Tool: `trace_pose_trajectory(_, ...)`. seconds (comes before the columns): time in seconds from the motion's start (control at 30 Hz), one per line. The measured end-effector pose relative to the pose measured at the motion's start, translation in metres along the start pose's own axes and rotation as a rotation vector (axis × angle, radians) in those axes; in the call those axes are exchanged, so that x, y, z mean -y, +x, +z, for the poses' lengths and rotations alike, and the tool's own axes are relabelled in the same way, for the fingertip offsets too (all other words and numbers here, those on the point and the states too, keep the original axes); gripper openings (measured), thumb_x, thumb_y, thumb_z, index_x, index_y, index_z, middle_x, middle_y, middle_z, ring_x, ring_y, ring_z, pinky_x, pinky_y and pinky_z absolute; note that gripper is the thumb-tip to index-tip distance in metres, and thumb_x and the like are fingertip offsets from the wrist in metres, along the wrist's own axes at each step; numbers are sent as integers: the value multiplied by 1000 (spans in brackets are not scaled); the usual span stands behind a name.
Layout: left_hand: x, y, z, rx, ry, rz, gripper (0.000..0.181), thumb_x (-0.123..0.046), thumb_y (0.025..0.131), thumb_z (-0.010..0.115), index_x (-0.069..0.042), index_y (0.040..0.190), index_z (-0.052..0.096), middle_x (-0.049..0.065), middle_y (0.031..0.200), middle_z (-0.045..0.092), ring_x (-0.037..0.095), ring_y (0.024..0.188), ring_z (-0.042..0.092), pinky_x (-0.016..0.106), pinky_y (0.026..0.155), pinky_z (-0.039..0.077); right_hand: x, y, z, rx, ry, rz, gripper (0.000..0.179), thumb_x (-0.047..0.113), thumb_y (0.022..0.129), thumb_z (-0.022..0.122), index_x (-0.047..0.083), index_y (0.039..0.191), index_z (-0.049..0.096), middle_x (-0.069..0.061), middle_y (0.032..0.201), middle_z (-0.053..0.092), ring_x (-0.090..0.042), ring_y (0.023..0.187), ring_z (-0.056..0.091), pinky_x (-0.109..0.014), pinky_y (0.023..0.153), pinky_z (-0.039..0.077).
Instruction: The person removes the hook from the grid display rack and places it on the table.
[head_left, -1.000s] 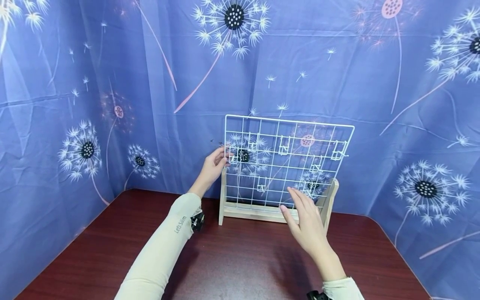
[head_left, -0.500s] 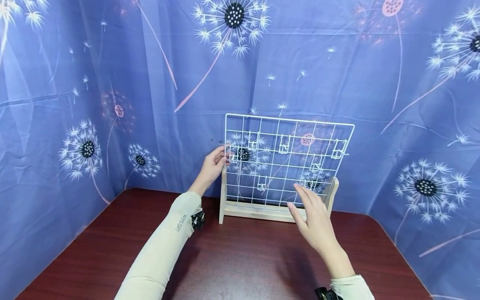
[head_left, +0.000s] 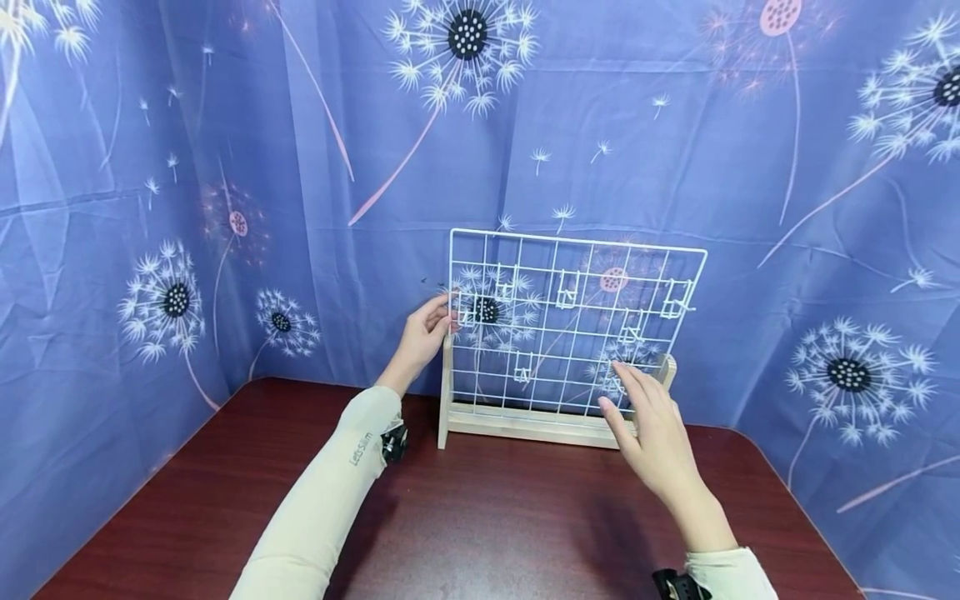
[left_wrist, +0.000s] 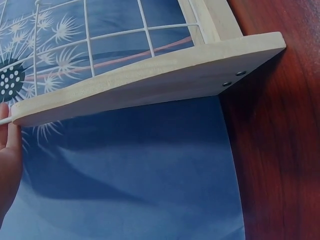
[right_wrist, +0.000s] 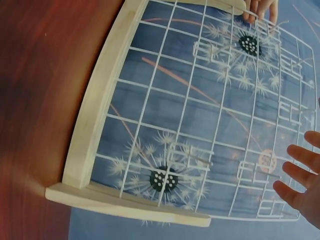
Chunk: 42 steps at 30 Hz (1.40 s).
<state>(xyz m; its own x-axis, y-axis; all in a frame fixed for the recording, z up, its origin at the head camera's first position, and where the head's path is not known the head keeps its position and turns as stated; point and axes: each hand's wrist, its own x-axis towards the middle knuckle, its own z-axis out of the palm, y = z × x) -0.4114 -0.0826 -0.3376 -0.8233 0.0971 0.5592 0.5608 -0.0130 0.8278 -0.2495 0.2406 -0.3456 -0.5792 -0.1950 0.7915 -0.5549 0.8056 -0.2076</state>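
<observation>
A white wire grid panel [head_left: 577, 241] leans upright in a pale wooden stand [head_left: 532, 428] at the back of the table. Several small white wire hooks [head_left: 566, 297] hang on it, also visible in the right wrist view. My left hand [head_left: 422, 335] grips the panel's left edge, thumb in front; in the left wrist view its fingers [left_wrist: 12, 142] meet the wire at the top of the stand's side piece [left_wrist: 145, 87]. My right hand [head_left: 660, 433] hovers before the panel's lower right part, fingers spread and holding nothing. The right wrist view shows those fingertips [right_wrist: 295, 172] apart from the wires.
A dark red-brown wooden table [head_left: 480, 517] carries the stand. Blue cloth [head_left: 360, 275] printed with dandelions hangs close behind and along both sides. Black camera straps [head_left: 394, 442] sit on both wrists over pale sleeves [head_left: 315, 508].
My right hand has drifted rightward and slightly up across the front of the panel. The left hand keeps its place on the left edge, and the panel and hooks look unmoved.
</observation>
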Motion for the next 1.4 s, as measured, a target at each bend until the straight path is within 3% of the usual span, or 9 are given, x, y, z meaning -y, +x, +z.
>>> trace_pose_trajectory(0.13, -3, -3, 0, 2, -21, -23, 43, 7, 98, 46, 3, 140, 45, 31, 106, 58, 43, 101, 60, 38, 90, 54, -5, 2, -7, -11, 3, -2, 52, 17, 91, 65, 3, 139, 49, -20, 136, 51, -41, 124, 44, -60, 95, 35)
trace_pose_trajectory(0.27, 1, -2, 0, -8, -21, -14, 41, 6, 98, 47, 1, 139, 49, 30, 105, 58, 42, 100, 60, 37, 89, 54, -10, 7, -17, -38, 8, -14, 53, 16, 91, 64, 4, 140, 49, -20, 136, 51, -43, 124, 43, -60, 98, 34)
trace_pose_trajectory(0.47, 2, -3, 1, -16, -14, 10, 41, 7, 97, 47, 0, 138, 51, 28, 101, 59, 39, 97, 62, 34, 87, 55, -23, 21, -31, -146, 39, -53, 50, 12, 90, 64, 1, 137, 51, -22, 133, 52, -44, 122, 44, -54, 105, 33)
trace_pose_trajectory(0.7, 3, -3, 1, -29, 3, 32, 41, 7, 97, 48, -1, 137, 52, 29, 100, 59, 42, 96, 61, 36, 88, 54, -42, 37, -46, -254, 66, 6, 47, 11, 91, 63, 1, 136, 52, -23, 134, 52, -47, 120, 44, -55, 105, 33)
trace_pose_trajectory(0.97, 5, -3, 2, -29, 2, 70, 41, 6, 97, 49, -1, 137, 52, 28, 99, 60, 43, 95, 62, 35, 87, 55, -57, 49, -55, -282, 82, 67, 48, 12, 93, 62, 3, 139, 51, -25, 136, 49, -48, 122, 43, -61, 101, 34)
trace_pose_trajectory(1.03, 5, -2, 1, -26, 10, 65, 41, 4, 97, 49, -2, 138, 52, 28, 100, 59, 42, 96, 62, 36, 88, 55, -60, 51, -55, -275, 76, 84, 48, 13, 93, 61, 4, 139, 50, -25, 136, 49, -47, 122, 44, -55, 100, 38)
trace_pose_trajectory(1.1, 6, -2, 1, -23, 18, 53, 41, 3, 98, 49, -4, 138, 52, 27, 100, 60, 41, 97, 62, 36, 89, 54, -64, 53, -54, -265, 71, 103, 48, 13, 94, 61, 5, 140, 50, -23, 137, 49, -44, 122, 45, -41, 100, 40)
trace_pose_trajectory(1.23, 5, -3, 1, -29, 30, 43, 42, 3, 98, 49, -6, 138, 53, 26, 100, 60, 39, 97, 63, 34, 88, 55, -69, 56, -51, -255, 76, 138, 48, 13, 94, 61, 6, 140, 50, -20, 139, 49, -40, 120, 47, -16, 92, 34)
trace_pose_trajectory(1.4, 5, -3, 1, -37, 28, 51, 41, 4, 97, 49, -4, 138, 53, 26, 100, 61, 33, 93, 65, 31, 85, 55, -71, 60, -47, -248, 98, 179, 48, 13, 94, 61, 7, 140, 50, -18, 139, 49, -39, 120, 49, -17, 92, 36)
